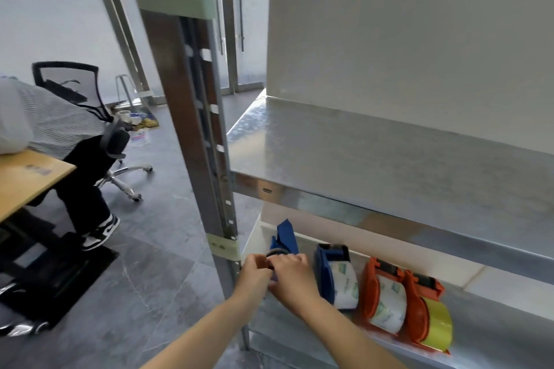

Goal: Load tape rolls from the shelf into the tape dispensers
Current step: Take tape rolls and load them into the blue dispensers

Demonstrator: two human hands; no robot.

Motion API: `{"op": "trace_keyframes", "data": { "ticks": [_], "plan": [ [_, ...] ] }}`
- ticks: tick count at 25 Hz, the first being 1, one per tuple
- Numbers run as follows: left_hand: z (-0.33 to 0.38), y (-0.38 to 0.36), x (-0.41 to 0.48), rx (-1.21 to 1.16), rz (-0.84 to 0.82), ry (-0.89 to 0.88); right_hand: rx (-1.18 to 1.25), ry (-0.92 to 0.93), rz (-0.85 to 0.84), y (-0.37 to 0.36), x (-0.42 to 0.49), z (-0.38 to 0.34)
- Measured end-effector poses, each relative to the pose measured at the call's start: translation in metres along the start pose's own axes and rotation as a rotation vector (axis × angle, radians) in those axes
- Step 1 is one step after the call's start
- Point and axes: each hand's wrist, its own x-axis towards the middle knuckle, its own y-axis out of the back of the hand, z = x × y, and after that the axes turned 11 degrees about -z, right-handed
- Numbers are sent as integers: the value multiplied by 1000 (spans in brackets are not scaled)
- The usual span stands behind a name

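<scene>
My left hand [254,274] and right hand [292,277], lower centre: both clasp blue dispenser [286,237], probably steadying it on shelf [494,335] for loading. Roll hidden. Loaded dispensers [382,296] to right.

I am gripping the leftmost blue dispenser [286,235] on the lower shelf [494,338], my left hand [254,274] and right hand [292,277] curling round it. Just beside it are standing a second blue dispenser [325,266], a middle orange dispenser [370,284] and an end orange dispenser [416,317], each holding a roll.

Four tape dispensers [325,272], three visible tape rolls [388,305]
</scene>
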Motion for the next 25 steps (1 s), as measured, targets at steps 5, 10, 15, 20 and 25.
{"op": "trace_keyframes", "data": {
  "ticks": [5, 10, 15, 20, 25],
  "plan": [
    [12, -7, -13, 25, -17, 77, 36, -119, -37, -22, 8, 1],
    [15, -14, 3, 40, 17, 58, 806, -214, 92, -2, -9, 19],
    [24, -25, 15, -192, 2, 35, 1003, -374, 129, 9, -21, 28],
    [12, -26, 21, -116, 4, 55, 907, -520, 216, 20, -34, 33],
    [6, -26, 9, 58, -143, 88, 854, -478, 238, 27, -43, 25]
  ]
}}
